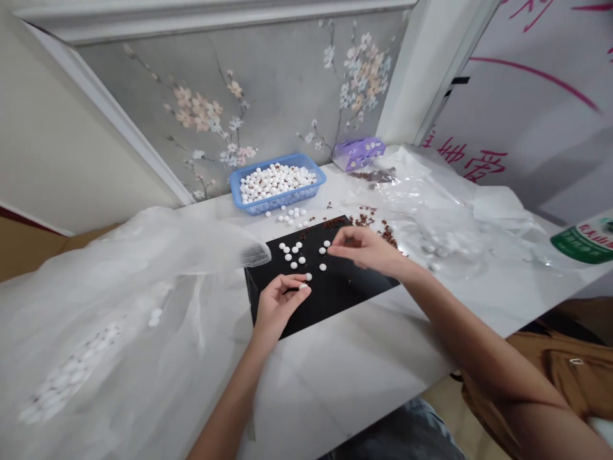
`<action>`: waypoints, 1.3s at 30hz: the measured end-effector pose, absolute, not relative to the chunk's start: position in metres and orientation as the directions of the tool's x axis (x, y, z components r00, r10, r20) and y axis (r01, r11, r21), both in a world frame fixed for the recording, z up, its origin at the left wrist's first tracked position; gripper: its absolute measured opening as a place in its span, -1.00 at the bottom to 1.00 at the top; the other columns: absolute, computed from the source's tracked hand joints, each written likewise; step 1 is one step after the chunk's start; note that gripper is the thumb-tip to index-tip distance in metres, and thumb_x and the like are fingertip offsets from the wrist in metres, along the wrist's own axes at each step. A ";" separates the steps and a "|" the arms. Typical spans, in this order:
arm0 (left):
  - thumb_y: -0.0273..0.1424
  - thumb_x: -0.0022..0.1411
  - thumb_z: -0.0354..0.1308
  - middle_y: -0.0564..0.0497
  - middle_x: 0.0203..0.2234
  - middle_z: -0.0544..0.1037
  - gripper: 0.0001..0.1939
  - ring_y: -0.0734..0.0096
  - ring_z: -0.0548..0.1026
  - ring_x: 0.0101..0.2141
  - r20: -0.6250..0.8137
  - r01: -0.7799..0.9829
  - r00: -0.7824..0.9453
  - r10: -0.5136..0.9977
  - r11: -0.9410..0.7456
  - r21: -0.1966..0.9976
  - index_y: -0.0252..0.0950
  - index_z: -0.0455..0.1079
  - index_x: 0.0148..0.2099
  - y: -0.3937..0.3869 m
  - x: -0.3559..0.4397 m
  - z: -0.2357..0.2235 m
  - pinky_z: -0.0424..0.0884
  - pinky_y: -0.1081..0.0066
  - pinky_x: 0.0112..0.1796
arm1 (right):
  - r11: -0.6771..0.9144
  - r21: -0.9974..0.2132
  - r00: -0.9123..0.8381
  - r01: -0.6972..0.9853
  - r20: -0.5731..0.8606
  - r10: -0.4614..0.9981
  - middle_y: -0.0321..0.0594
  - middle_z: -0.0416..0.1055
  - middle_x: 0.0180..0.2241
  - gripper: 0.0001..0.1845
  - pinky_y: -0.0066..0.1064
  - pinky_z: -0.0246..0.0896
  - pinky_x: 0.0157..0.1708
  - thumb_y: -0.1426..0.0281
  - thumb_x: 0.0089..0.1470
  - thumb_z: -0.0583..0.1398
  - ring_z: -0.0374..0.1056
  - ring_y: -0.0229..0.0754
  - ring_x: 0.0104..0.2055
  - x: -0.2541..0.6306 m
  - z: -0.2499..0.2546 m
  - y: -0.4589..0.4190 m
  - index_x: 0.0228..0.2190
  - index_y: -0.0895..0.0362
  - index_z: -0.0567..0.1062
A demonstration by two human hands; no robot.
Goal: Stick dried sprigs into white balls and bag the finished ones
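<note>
My left hand point(278, 301) is over the near part of a black board point(342, 291), thumb and fingers pinched. A small white ball point(303, 287) sits between its fingertips, and a second white ball point(308, 276) is against the index fingertip. My right hand point(364, 248) comes in from the right with its fingers closed together. Right at those fingertips is a white ball point(322, 250); what they hold is hidden. Close by lie two more white balls, one above and one below. Several loose white balls point(288, 257) are grouped on the board's left side.
Behind the board stands a blue basket point(238, 203) of white balls with loose ones before it. Small reddish-brown pieces point(387, 233) are scattered at the right. Clear plastic bags point(143, 255) cover the left; more plastic point(450, 223), a purple packet point(359, 153) and a green-labelled bottle point(587, 243) are right.
</note>
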State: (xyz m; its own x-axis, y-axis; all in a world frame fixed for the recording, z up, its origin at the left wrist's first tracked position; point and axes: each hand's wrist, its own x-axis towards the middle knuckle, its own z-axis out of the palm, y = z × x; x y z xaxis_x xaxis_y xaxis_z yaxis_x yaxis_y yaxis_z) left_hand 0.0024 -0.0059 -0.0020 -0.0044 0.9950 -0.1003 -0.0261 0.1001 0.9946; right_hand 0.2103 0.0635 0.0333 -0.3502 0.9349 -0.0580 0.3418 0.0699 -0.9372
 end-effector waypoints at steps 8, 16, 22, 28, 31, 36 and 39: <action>-0.30 -0.03 0.27 0.12 -0.54 0.38 -0.75 0.52 0.39 -0.47 0.021 0.259 -0.103 0.994 0.007 0.966 -0.27 0.24 -0.47 -0.005 0.003 -0.010 0.34 0.49 -0.37 | 0.398 -0.543 -0.501 0.740 -0.049 0.864 -0.23 0.40 -0.41 -0.73 -0.47 0.15 -0.46 0.49 -0.10 0.16 0.26 -0.30 -0.49 0.254 0.019 0.090 -0.28 0.13 0.52; -0.35 0.16 0.07 -0.03 -0.33 0.45 -0.89 0.24 0.38 -0.25 0.285 0.726 -0.075 0.955 -0.144 0.673 -0.22 0.35 -0.24 -0.005 -0.001 -0.009 0.31 0.26 -0.19 | 0.498 -0.535 -0.587 0.682 0.006 0.810 -0.23 0.45 -0.48 -0.83 -0.46 0.15 -0.45 0.53 -0.08 0.12 0.30 -0.27 -0.49 0.246 0.015 0.089 -0.45 0.15 0.52; -0.39 0.20 0.02 -0.13 -0.08 0.41 -0.71 0.11 0.29 -0.03 0.369 0.850 0.123 0.921 -0.290 0.440 -0.20 0.38 -0.02 -0.005 0.004 -0.011 0.22 0.14 -0.03 | 0.507 -0.532 -0.563 0.679 0.066 0.824 -0.25 0.40 -0.53 -0.86 -0.47 0.11 -0.47 0.50 -0.04 0.09 0.25 -0.30 -0.53 0.243 0.019 0.085 -0.51 0.16 0.45; -0.42 0.25 -0.04 -0.08 -0.04 0.46 -0.70 0.12 0.33 0.00 0.309 0.807 0.345 0.886 -0.448 0.385 -0.13 0.40 -0.02 -0.003 0.010 -0.009 0.05 0.06 0.04 | 0.526 -0.615 -0.536 0.587 0.192 0.822 -0.25 0.35 -0.49 -0.91 -0.51 0.10 -0.52 0.51 -0.07 0.10 0.20 -0.36 -0.56 0.228 0.027 0.073 -0.51 0.17 0.42; -0.42 0.24 -0.03 -0.07 -0.18 0.53 -0.74 0.20 0.42 -0.15 0.310 0.740 0.291 0.905 -0.418 0.527 -0.16 0.44 -0.09 -0.002 0.008 -0.008 0.19 0.18 -0.06 | 0.567 -0.652 -0.553 0.504 0.261 0.791 -0.26 0.34 -0.48 -0.91 -0.51 0.10 -0.55 0.50 -0.06 0.12 0.17 -0.38 -0.58 0.216 0.025 0.065 -0.52 0.16 0.43; -0.36 0.12 0.14 -0.02 -0.30 0.52 -0.83 0.32 0.45 -0.27 0.260 0.421 0.032 0.965 -0.249 0.872 -0.17 0.47 -0.20 -0.007 0.009 -0.003 0.32 0.36 -0.18 | 0.567 -0.736 -0.440 0.370 0.399 0.804 -0.22 0.33 -0.39 -0.89 -0.49 0.12 -0.58 0.40 0.06 0.10 0.16 -0.39 -0.58 0.193 0.015 0.052 -0.43 0.13 0.42; -0.33 0.06 0.20 -0.01 -0.32 0.54 -0.86 0.37 0.48 -0.28 0.103 0.186 -0.053 0.993 -0.091 0.978 -0.22 0.47 -0.28 -0.009 0.011 -0.001 0.36 0.42 -0.20 | 0.575 -0.753 -0.385 0.321 0.451 0.805 -0.19 0.32 -0.36 -0.87 -0.47 0.16 -0.54 0.37 0.12 0.06 0.21 -0.34 -0.51 0.182 0.009 0.045 -0.39 0.12 0.38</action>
State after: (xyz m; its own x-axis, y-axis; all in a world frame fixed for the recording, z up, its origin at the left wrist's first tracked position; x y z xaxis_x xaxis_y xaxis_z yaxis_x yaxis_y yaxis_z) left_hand 0.0107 -0.0090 -0.0008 -0.0533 0.9933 0.1026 0.1861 -0.0911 0.9783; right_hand 0.1818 0.0446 0.0094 -0.3848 0.8055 0.4507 0.3215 0.5747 -0.7526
